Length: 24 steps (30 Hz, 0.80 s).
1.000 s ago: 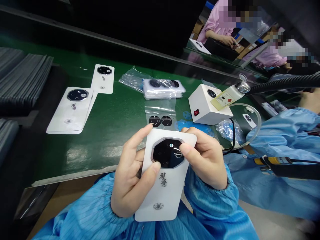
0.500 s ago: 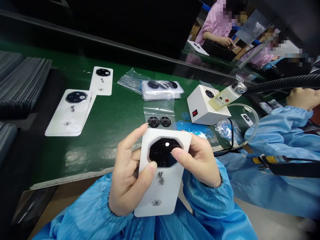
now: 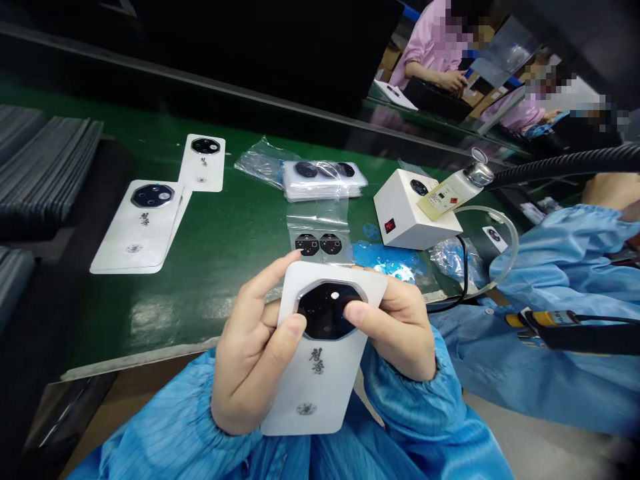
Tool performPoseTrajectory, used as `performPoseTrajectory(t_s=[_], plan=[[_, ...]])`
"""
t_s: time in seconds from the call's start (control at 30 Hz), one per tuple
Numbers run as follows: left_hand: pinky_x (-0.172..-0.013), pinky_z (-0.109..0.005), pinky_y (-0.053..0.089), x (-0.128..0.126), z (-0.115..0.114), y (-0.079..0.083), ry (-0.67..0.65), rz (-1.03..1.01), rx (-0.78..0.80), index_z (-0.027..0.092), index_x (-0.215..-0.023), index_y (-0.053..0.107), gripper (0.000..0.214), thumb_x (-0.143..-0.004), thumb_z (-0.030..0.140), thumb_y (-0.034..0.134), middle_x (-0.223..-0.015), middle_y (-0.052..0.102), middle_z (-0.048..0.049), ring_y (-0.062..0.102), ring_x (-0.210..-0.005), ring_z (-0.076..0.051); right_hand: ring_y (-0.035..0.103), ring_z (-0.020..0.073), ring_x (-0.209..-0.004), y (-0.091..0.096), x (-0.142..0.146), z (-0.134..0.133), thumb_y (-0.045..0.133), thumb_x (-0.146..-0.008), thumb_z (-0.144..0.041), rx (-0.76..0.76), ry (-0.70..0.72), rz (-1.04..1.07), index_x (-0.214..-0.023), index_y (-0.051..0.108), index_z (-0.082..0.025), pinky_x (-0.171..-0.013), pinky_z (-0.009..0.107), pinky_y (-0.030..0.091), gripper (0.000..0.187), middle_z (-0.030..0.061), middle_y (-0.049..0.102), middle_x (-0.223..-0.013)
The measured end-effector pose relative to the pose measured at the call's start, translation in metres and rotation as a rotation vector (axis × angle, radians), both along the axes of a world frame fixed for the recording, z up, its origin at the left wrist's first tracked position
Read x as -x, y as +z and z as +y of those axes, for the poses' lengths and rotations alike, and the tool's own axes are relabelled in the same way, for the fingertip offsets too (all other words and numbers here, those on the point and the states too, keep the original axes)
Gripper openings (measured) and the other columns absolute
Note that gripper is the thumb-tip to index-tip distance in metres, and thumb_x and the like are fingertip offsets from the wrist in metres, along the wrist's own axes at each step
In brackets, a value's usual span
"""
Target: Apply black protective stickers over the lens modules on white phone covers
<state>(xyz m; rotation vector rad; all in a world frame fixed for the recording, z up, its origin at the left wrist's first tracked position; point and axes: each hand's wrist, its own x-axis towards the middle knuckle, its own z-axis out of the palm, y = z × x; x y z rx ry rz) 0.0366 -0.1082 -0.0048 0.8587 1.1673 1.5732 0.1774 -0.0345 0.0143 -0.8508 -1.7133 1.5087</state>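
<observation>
Green workbench surface (image 3: 210, 313) stretches ahead, with a co-worker in a pink smock (image 3: 430, 47) at one o'clock beyond it. Left hand (image 3: 253, 353) and right hand (image 3: 397, 327) curl closed around a white phone back cover (image 3: 313, 393), held over the near edge at six o'clock. Right thumb (image 3: 356, 313) presses its black octagonal camera lens (image 3: 325, 310). Bagged black lens pieces (image 3: 318, 244) lie just beyond at twelve o'clock; a white switch box (image 3: 410, 210) sits at two o'clock.

One left hand (image 3: 253, 360) and one right hand (image 3: 395, 327) share one white phone back cover (image 3: 313, 393); two more covers (image 3: 137, 230) lie at ten o'clock; two black lens pieces (image 3: 319, 244) sit at twelve o'clock; one white switch box (image 3: 407, 213) stands at one o'clock; two co-workers (image 3: 433, 50) sit beyond it.
</observation>
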Motion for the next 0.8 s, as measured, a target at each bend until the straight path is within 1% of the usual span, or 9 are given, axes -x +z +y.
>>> performPoseTrajectory(t_s=[0.13, 0.17, 0.27, 0.37, 0.43, 0.53, 0.6, 0.7, 0.8], plan=[[-0.055, -0.025, 0.051, 0.000, -0.001, -0.001, 0.022, 0.012, -0.005, 0.039, -0.124, 0.049, 0.037, -0.088, 0.032, 0.054, -0.065, 0.070, 0.0062, 0.061, -0.053, -0.013, 0.048, 0.0104, -0.055, -0.002, -0.001, 0.000, 0.062, -0.080, -0.039, 0.060, 0.012, 0.039, -0.069, 0.055, -0.018, -0.050, 0.024, 0.042, 0.025, -0.0020, 0.050, -0.064], [-0.054, -0.024, 0.051, 0.000, -0.001, -0.001, 0.021, 0.003, -0.003, 0.040, -0.123, 0.049, 0.037, -0.088, 0.031, 0.053, -0.065, 0.069, 0.0063, 0.061, -0.053, -0.013, 0.047, 0.0099, -0.054, -0.002, -0.001, 0.000, 0.062, -0.080, -0.038, 0.077, 0.015, 0.050, -0.069, 0.055, -0.018, -0.050, 0.024, 0.042, 0.024, -0.0023, 0.050, -0.064], [-0.044, -0.019, 0.047, 0.000, -0.001, 0.000, -0.012, -0.050, 0.007, 0.036, -0.125, 0.048, 0.038, -0.088, 0.031, 0.054, -0.061, 0.067, 0.0061, 0.056, -0.045, -0.010, 0.049, 0.0097, -0.055, -0.001, 0.000, 0.000, 0.062, -0.080, -0.034, 0.094, 0.032, 0.072, -0.071, 0.057, -0.018, -0.053, 0.025, 0.044, 0.019, -0.0024, 0.051, -0.065], [-0.045, -0.018, 0.048, 0.000, 0.000, 0.003, -0.024, -0.075, 0.027, 0.033, -0.128, 0.044, 0.043, -0.087, 0.033, 0.055, -0.060, 0.066, 0.0049, 0.058, -0.045, -0.010, 0.057, 0.0133, -0.064, 0.003, 0.001, 0.000, 0.060, -0.082, -0.032, 0.063, 0.050, 0.068, -0.081, 0.062, -0.019, -0.058, 0.027, 0.048, 0.013, 0.0002, 0.060, -0.073], [-0.043, -0.018, 0.047, -0.001, -0.001, 0.005, -0.048, -0.113, 0.052, 0.034, -0.131, 0.040, 0.047, -0.086, 0.034, 0.055, -0.062, 0.066, 0.0043, 0.057, -0.044, -0.010, 0.060, 0.0159, -0.070, 0.005, 0.002, 0.000, 0.059, -0.083, -0.033, 0.037, 0.047, 0.055, -0.087, 0.064, -0.020, -0.060, 0.029, 0.050, 0.015, 0.0016, 0.064, -0.078], [-0.042, -0.016, 0.047, -0.004, -0.003, 0.009, -0.107, -0.190, 0.068, 0.035, -0.131, 0.039, 0.052, -0.083, 0.031, 0.060, -0.067, 0.068, 0.0038, 0.057, -0.045, -0.010, 0.062, 0.0162, -0.073, 0.006, 0.001, 0.000, 0.058, -0.084, -0.033, 0.015, 0.009, 0.078, -0.091, 0.065, -0.022, -0.063, 0.029, 0.051, 0.015, 0.0007, 0.066, -0.081], [-0.044, -0.016, 0.049, -0.005, -0.004, 0.012, -0.127, -0.221, 0.080, 0.032, -0.127, 0.042, 0.048, -0.083, 0.027, 0.061, -0.070, 0.069, 0.0031, 0.060, -0.047, -0.011, 0.061, 0.0152, -0.074, 0.007, 0.002, 0.000, 0.058, -0.085, -0.032, 0.009, -0.007, 0.106, -0.093, 0.064, -0.024, -0.064, 0.028, 0.050, 0.013, -0.0005, 0.066, -0.083], [-0.044, -0.016, 0.050, -0.005, -0.004, 0.011, -0.142, -0.209, 0.109, 0.029, -0.116, 0.048, 0.033, -0.084, 0.026, 0.058, -0.068, 0.068, 0.0037, 0.061, -0.047, -0.010, 0.058, 0.0141, -0.070, 0.006, 0.003, 0.000, 0.056, -0.086, -0.033, -0.008, 0.001, 0.124, -0.091, 0.064, -0.024, -0.059, 0.026, 0.046, 0.013, -0.0011, 0.062, -0.077], [-0.045, -0.016, 0.045, -0.002, -0.002, 0.005, -0.145, -0.058, 0.059, 0.027, -0.105, 0.054, 0.023, -0.083, 0.025, 0.058, -0.064, 0.066, 0.0050, 0.057, -0.048, -0.009, 0.046, 0.0106, -0.059, 0.005, 0.005, 0.002, 0.057, -0.085, -0.036, -0.024, -0.009, 0.147, -0.076, 0.059, -0.020, -0.050, 0.024, 0.036, 0.018, -0.0028, 0.048, -0.065]])
